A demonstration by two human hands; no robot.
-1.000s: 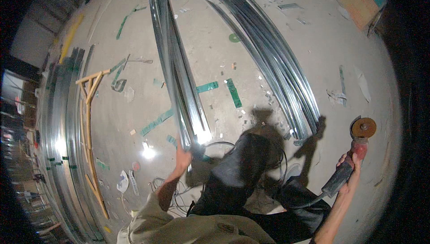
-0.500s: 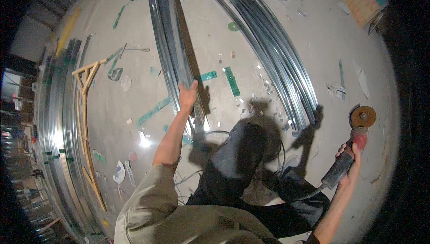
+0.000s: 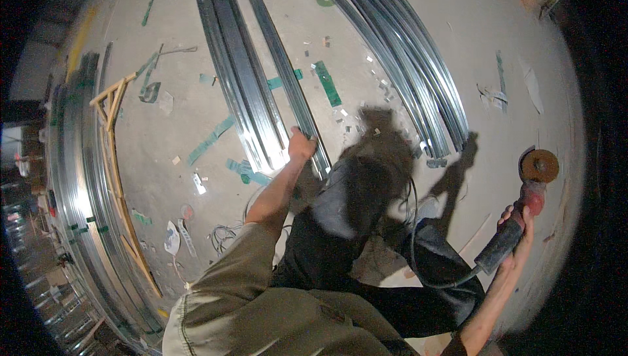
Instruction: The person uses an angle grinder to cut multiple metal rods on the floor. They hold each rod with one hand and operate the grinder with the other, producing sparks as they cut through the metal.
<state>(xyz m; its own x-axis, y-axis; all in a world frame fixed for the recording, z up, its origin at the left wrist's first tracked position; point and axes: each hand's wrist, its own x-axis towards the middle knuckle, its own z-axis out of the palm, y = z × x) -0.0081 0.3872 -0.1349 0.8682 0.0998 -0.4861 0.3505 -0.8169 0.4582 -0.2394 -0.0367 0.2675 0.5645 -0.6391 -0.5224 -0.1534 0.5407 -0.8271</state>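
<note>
My left hand [image 3: 302,144] is closed around the near part of a single long metal channel [image 3: 282,67]. That channel lies apart from a bundle of similar metal channels [image 3: 229,62] just to its left. Out to the right, my right hand [image 3: 517,232] grips the dark body of an angle grinder [image 3: 500,245]. The grinder has a red gear head and a brown disc [image 3: 540,166], which points away from me above the floor. Its cord runs from the rear of the body back toward my legs.
Another stack of metal channels [image 3: 399,49] lies to the right, with small metal offcuts [image 3: 353,120] beside it. Green tape strips [image 3: 326,84] litter the concrete floor. At left stand a wooden frame [image 3: 112,140] and more long profiles [image 3: 78,179]. Loose cables [image 3: 226,237] lie near my legs.
My left hand has moved right and nearer to my knee, drawing one channel away from the left bundle. The grinder in my right hand has shifted slightly right.
</note>
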